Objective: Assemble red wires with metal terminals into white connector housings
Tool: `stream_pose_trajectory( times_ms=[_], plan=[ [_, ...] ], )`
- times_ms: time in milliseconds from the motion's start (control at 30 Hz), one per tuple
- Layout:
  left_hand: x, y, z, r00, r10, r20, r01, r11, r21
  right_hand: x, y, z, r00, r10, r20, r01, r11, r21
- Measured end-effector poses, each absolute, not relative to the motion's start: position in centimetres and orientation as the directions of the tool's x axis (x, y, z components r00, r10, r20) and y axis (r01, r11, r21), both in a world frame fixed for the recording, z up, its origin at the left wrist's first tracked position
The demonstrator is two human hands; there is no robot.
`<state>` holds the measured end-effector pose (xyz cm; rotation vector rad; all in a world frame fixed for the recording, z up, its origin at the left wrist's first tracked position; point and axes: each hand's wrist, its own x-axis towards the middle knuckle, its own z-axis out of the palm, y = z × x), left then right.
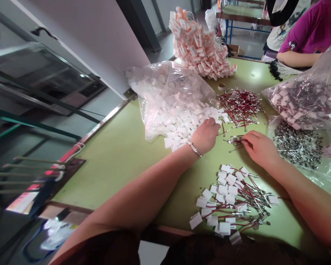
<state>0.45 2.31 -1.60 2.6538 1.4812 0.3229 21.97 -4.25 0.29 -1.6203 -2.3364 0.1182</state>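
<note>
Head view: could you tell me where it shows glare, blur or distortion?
Head view: glare patches on the green table near the far edge; sheen on the plastic bag; left margin smeared and stretched; both hands, left hand and right hand, fairly sharp.

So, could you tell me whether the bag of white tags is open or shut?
Open: white tags spill from the bag onto the table.

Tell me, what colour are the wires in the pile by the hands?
Red wires, seen in the head view.

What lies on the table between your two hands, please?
In the head view, a few loose red wires with metal ends lie between the left hand and the right hand, on the green table.
</note>
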Motion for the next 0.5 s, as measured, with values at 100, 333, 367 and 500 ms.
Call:
stream_pose_trajectory(
  times_ms=[100, 333, 367, 500],
  plan=[
    [0.2, 2.3, -1.0, 0.444, 0.874, 0.199, 0.802, -0.487, 0.347, 22.2, -4.5, 0.7, -0.227, 0.933, 0.279, 0.832, 0.335, -0.442],
    [1.6, 0.1, 0.9, 0.267, 0.946, -0.185, 0.150, 0.148, 0.978, 21.2, -5.5, 1.8, -0.204, 0.934, 0.295, 0.695, 0.350, -0.628],
    [1.9, -0.3, 1.0, 0.293, 0.916, -0.274, 0.056, 0.270, 0.961, 21.1, -5.7, 1.8, -0.211, 0.943, 0.257, 0.688, 0.330, -0.646],
    [2.9, -1.0, 0.9, 0.326, 0.842, -0.430, -0.166, 0.498, 0.851, 20.5, -6.1, 1.9, -0.256, 0.961, 0.105, 0.667, 0.254, -0.700]
  ],
)
